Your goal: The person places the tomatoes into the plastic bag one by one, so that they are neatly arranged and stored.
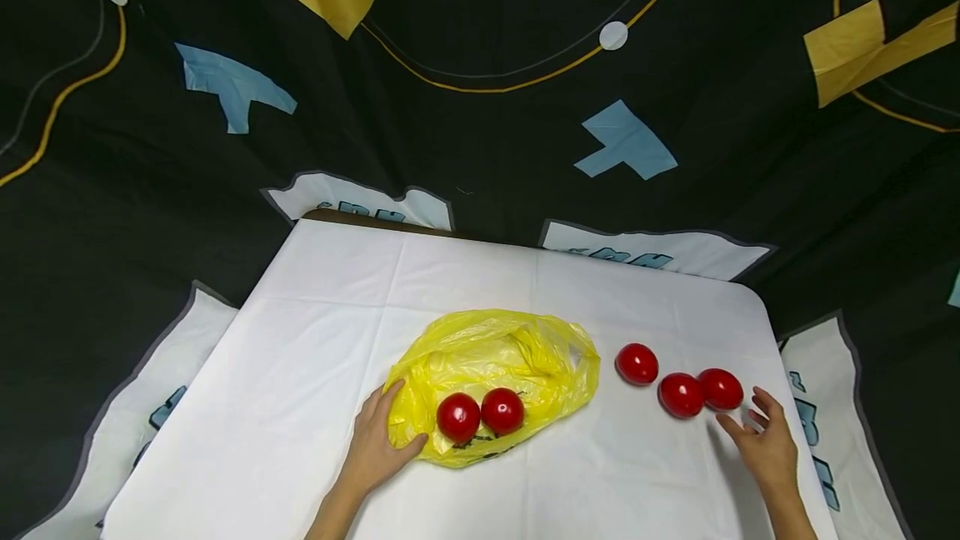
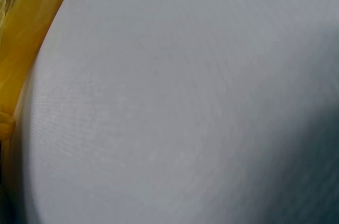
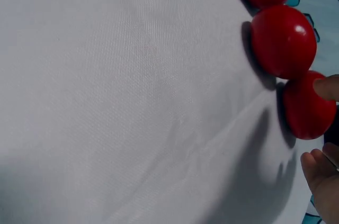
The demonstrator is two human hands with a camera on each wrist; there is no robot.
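A crumpled yellow plastic bag (image 1: 517,332) lies on the white-covered table, with two red tomatoes (image 1: 458,417) side by side on its near part. My left hand (image 1: 378,440) rests at the bag's left edge, thumb and fingers spread apart against the plastic. The left wrist view catches only a strip of the bag (image 2: 26,28). To the right lie three more glossy tomatoes (image 1: 637,364), two of them touching. Beside the rightmost tomato (image 3: 307,113) is my right hand (image 1: 765,444), its thumb and fingers apart; whether the thumb touches it, I cannot tell.
A white cloth (image 1: 300,340) covers the table. Behind it hangs a dark curtain (image 1: 480,157) with yellow and blue shapes, and its white patterned patches (image 1: 652,244) show around the table's edges.
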